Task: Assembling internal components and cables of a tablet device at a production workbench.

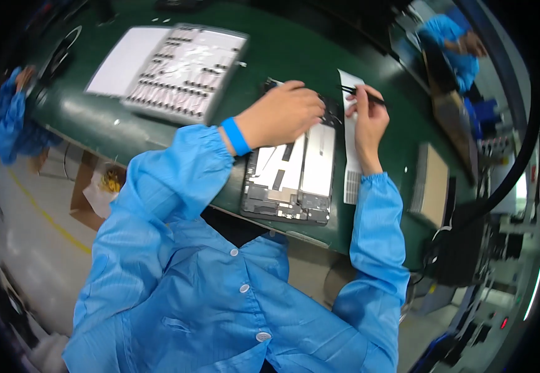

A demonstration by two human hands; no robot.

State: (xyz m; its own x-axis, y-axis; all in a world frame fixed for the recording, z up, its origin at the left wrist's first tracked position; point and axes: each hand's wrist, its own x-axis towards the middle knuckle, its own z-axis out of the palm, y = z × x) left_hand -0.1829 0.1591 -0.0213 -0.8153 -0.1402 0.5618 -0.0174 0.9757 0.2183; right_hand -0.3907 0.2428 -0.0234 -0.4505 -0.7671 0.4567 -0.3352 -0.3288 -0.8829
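Observation:
An opened tablet [290, 177] lies on the green table in front of me, its batteries and circuit boards exposed. My left hand [285, 115], with a blue band at the wrist, is over the tablet's upper part. Its fingers are bent and drawn together; whatever is under them is hidden. Black tweezers [372, 98] are pinched in my right hand [369, 124], just right of the tablet's top. Their tips point left, over a white label strip [350, 165] that runs along the tablet's right side.
A tray [176, 71] of small black-ended parts with wires stands at the left, overlapping a white sheet [124, 62]. Right of my forearm is a stack of cardboard-coloured sheets [430, 185]. People in blue [459, 46] are at the far right and far left. An open carton [92, 193] sits below the table's left edge.

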